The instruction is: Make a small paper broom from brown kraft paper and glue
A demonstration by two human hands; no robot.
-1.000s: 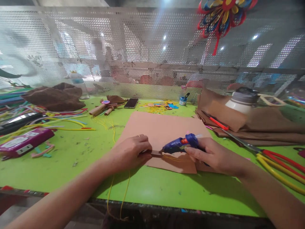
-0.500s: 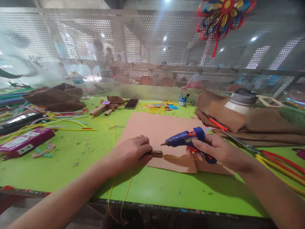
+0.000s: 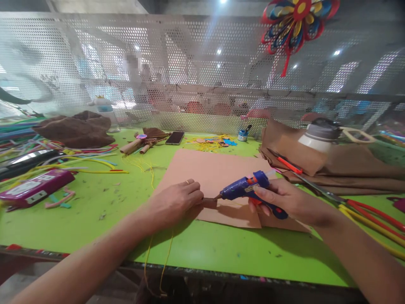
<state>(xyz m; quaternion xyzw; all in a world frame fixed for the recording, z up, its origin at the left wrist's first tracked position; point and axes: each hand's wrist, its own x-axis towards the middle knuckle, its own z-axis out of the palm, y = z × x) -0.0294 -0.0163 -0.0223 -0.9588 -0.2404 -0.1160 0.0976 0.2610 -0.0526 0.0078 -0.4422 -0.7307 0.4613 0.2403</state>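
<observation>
My right hand [image 3: 281, 198] is wrapped round a blue hot glue gun [image 3: 243, 186], its nozzle pointing left. The nozzle tip is at the right end of a small brown strip [image 3: 210, 202]. My left hand [image 3: 180, 198] grips the strip's other end, its fingers closed and hiding most of it. Beneath both lies a light brown sheet of paper [image 3: 211, 169] on the green table [image 3: 221, 249]. A yellow string [image 3: 167, 253] hangs over the table's front edge below my left hand.
At the right are long scissors [image 3: 329, 194], folded brown paper [image 3: 354, 164] and a white jar [image 3: 319, 135]. A phone [image 3: 174, 138] and a small glue bottle [image 3: 242, 135] stand at the back. Left, a purple power strip [image 3: 41, 188] lies near colourful pipe cleaners [image 3: 104, 164].
My right hand has moved the glue gun slightly left and down, bringing its nozzle to the brown strip. My left hand keeps its place, with the strip slightly turned.
</observation>
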